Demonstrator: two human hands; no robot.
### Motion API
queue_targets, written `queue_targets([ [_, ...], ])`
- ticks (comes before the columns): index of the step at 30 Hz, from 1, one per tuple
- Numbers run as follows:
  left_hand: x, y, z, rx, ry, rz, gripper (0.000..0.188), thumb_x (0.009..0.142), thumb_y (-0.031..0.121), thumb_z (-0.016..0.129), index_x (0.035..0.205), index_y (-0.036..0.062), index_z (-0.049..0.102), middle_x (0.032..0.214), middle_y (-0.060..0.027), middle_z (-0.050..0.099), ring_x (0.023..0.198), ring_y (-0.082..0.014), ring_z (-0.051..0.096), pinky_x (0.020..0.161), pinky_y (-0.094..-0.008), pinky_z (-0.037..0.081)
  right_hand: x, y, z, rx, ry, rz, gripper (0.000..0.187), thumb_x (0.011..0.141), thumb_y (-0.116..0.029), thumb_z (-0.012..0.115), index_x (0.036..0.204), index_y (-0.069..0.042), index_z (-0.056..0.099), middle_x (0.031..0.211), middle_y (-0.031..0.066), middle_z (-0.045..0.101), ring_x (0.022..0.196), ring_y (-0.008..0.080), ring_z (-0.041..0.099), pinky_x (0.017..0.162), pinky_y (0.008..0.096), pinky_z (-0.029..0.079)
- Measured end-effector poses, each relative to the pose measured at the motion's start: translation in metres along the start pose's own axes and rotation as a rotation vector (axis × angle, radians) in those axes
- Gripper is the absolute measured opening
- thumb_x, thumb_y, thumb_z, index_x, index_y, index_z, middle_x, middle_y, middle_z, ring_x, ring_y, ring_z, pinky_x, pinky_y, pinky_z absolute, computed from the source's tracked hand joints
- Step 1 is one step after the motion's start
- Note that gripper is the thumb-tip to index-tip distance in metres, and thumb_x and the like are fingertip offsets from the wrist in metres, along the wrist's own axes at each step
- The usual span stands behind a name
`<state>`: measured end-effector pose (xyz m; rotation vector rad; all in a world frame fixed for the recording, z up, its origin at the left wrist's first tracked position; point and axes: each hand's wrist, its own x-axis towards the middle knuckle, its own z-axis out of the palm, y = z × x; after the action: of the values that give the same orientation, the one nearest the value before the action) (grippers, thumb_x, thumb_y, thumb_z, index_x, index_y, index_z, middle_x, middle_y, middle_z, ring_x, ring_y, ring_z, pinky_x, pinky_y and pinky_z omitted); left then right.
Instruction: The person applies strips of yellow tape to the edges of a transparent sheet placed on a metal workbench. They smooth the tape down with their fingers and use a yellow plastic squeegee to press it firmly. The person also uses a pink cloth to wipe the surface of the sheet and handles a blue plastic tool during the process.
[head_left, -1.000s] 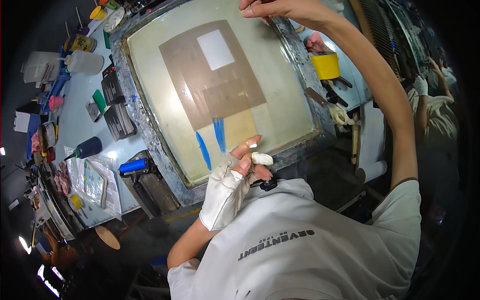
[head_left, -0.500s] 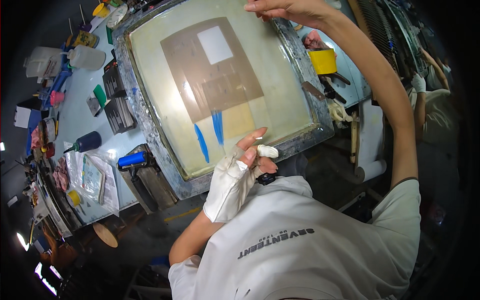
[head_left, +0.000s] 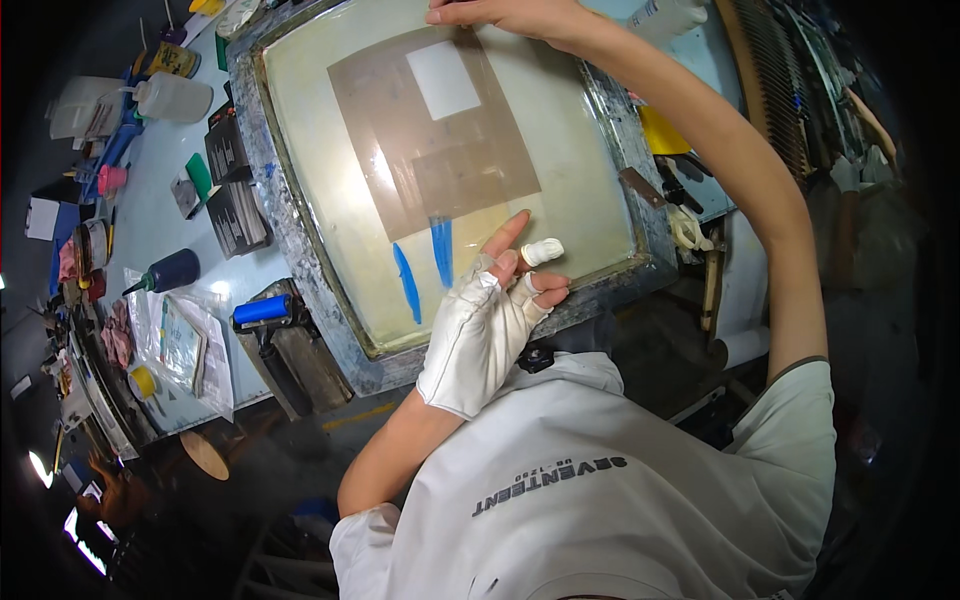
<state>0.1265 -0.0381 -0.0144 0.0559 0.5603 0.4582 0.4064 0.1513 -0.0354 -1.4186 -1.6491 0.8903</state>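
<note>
A brown translucent film [head_left: 385, 130] with a pale rectangular window [head_left: 445, 80] lies on the pale mesh of a screen-printing frame [head_left: 655, 235]. Blue strips [head_left: 442, 250] sit by its near edge. My left hand [head_left: 485, 320], in a white cut-finger glove with a white cover on one fingertip, is over the frame's near side. Its index finger stretches towards the film, its fingers are apart and nothing shows in them. My bare right hand [head_left: 500, 15] reaches to the film's far edge, thumb and finger closed together; what lies between them, if anything, is hidden.
Left of the frame are a blue roller [head_left: 265, 312], a dark squeeze bottle [head_left: 170, 271], black boxes [head_left: 235, 190] and a white jug [head_left: 175, 97]. A yellow container [head_left: 660, 132] and dark-handled tools [head_left: 680, 185] stand at the right. Another person's arm shows at far right.
My right hand has moved left along the far side of the frame, towards the film's far edge. My left hand has shifted slightly up and right, its fingers spreading. The film stays put on the mesh.
</note>
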Motion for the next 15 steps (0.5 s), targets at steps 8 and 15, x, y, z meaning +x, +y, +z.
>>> queue_targets([
  [8, 0.009, 0.002, -0.008, -0.117, -0.011, -0.013, 0.06, 0.108, 0.019, 0.054, 0.159, 0.0023, 0.028, 0.127, -0.0217, 0.062, 0.102, -0.0279, 0.069, 0.096, -0.0386, 0.059, 0.007, 0.01, 0.021, 0.033, -0.005, -0.084, 0.015, 0.091, -0.015, 0.076, 0.096, -0.001, 0.072, 0.084, 0.0063, 0.072, 0.079, 0.0125, 0.066, 0.073, 0.0288, 0.053],
  [15, 0.015, 0.005, -0.012, -0.157, -0.052, -0.064, 0.058, 0.109, 0.02, 0.051, 0.159, 0.0035, 0.028, 0.13, -0.0211, 0.06, 0.105, -0.0293, 0.068, 0.096, -0.039, 0.057, 0.002, 0.019, 0.025, -0.028, 0.033, -0.099, 0.019, 0.089, -0.019, 0.077, 0.096, -0.002, 0.072, 0.087, 0.008, 0.071, 0.081, 0.0147, 0.066, 0.073, 0.0308, 0.053],
])
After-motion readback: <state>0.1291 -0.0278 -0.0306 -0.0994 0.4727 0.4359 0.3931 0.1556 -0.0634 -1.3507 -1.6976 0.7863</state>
